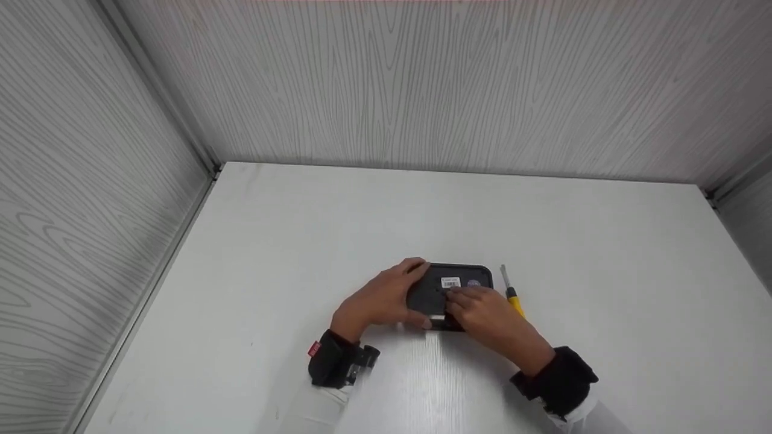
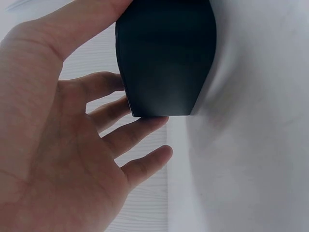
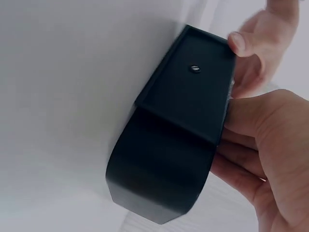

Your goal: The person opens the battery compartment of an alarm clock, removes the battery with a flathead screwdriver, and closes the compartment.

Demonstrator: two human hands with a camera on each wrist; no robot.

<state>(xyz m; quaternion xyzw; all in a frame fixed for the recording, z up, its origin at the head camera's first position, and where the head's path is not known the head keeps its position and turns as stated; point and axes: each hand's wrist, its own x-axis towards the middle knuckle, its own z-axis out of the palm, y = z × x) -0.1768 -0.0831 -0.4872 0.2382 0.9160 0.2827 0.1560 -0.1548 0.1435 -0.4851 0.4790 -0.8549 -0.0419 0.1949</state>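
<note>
Figure: a black plastic device (image 1: 449, 292), rounded at its corners, is lying on the white worktop (image 1: 543, 241) slightly below the centre of the head view, underside up, with a white barcode label (image 1: 450, 282) and a small round sticker (image 1: 473, 283) showing.

The left hand (image 1: 380, 298) is cradling the device from its 9 o'clock side: the thumb is hooking over the far edge while the fingers (image 2: 140, 128), only loosely bent in the left wrist view, are propping its near end, so this grip is closing around the casing. The right hand (image 1: 485, 313) is coming in from 4 o'clock, its fingers (image 3: 241, 140) curling against the casing's side and its fingertips resting near the label.

The right wrist view is showing a recessed panel with one small screw (image 3: 194, 68). A yellow-handled screwdriver (image 1: 511, 294) is lying just beside the device at 3 o'clock.

Judged from its look, the casing is stiff, smooth, likely rather light, and somewhat slippery; taking hold across the two long edges, clear of the label and the panel, appears safest.
</note>
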